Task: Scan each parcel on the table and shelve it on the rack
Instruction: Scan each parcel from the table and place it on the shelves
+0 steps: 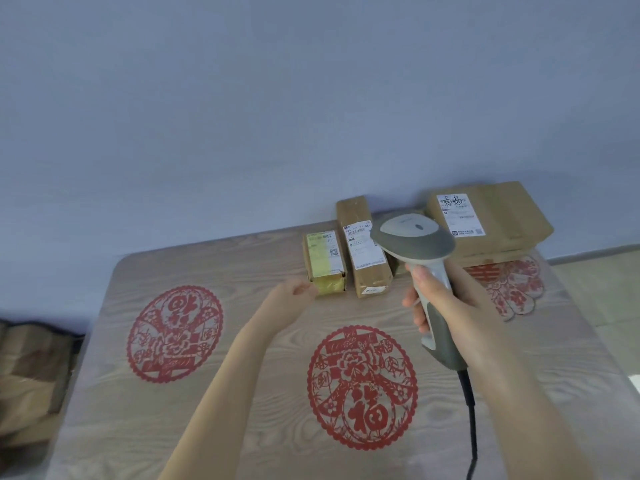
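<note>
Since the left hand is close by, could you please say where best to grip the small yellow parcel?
Take the yellow parcel at its near end, across the narrow width, coming from the near left: the long brown parcel lies close along its right side.

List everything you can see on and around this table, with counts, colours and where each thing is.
small parcel: one, yellow-taped, table's far edge, leftmost
long parcel: one, brown, just right of it
large parcel: one, brown, table's far right corner
paper-cuts: three, red, flat on the table top
table: one, pale wood-grain, centre
cardboard boxes: count unclear, brown, low at far left
scanner: one, grey, held above the table
cable: one, black, hanging from scanner's handle
left hand: one, at small parcel's near corner
right hand: one, gripping scanner's handle
</note>
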